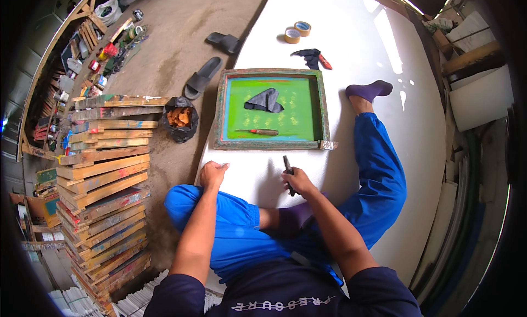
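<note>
A wooden-framed printing screen [220, 111] with green mesh lies on the white table in front of me. On the mesh rest a crumpled dark grey cloth [265, 101] and, nearer me, a screwdriver [263, 132] with a reddish-brown handle. My right hand [298, 181] is wrapped around a slim black tool [287, 164], held upright just below the frame's near side; its exact kind is unclear. Closed, with the thumb pointing right, my left hand [213, 174] is by the table's left edge near my knee. Whatever its fingers may hold is hidden.
Two tape rolls [292, 35], a black cloth [308, 56] and a red-handled tool [325, 62] lie beyond the screen. To the left stand stacked wooden frames [112, 168] and a black bag [179, 119] with orange-brown scraps. Dark slippers [203, 78] are on the floor. My legs flank the work area.
</note>
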`<state>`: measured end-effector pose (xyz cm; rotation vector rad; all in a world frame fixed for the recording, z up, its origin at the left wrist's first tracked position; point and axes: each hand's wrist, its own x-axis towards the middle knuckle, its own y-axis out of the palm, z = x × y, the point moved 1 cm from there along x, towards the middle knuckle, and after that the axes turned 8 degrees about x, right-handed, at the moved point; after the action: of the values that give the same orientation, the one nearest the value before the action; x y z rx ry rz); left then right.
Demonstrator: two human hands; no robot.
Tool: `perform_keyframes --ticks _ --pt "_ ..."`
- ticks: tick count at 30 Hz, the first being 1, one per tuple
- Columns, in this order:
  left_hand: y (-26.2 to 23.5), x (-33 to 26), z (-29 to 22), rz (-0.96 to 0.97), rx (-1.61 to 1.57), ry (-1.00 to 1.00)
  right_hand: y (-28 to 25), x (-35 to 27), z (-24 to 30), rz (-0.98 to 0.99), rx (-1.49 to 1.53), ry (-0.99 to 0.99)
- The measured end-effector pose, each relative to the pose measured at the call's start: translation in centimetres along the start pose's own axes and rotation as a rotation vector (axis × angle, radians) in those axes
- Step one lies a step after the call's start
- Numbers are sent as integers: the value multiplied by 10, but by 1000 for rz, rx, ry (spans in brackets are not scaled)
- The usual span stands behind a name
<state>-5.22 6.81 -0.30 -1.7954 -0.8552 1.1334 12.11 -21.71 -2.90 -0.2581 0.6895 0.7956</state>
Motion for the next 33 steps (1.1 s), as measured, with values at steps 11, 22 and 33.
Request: perform_keyframes --ticks 11,22,33 --pt "34 -48 -77 -269 129 805 -72 -8 38 -377 -379 112" --pt "54 -49 -84 -169 100 801 -73 13 23 -415 -431 80" --pt "57 -49 -85 -193 66 791 -57 -7 57 -453 -356 192"
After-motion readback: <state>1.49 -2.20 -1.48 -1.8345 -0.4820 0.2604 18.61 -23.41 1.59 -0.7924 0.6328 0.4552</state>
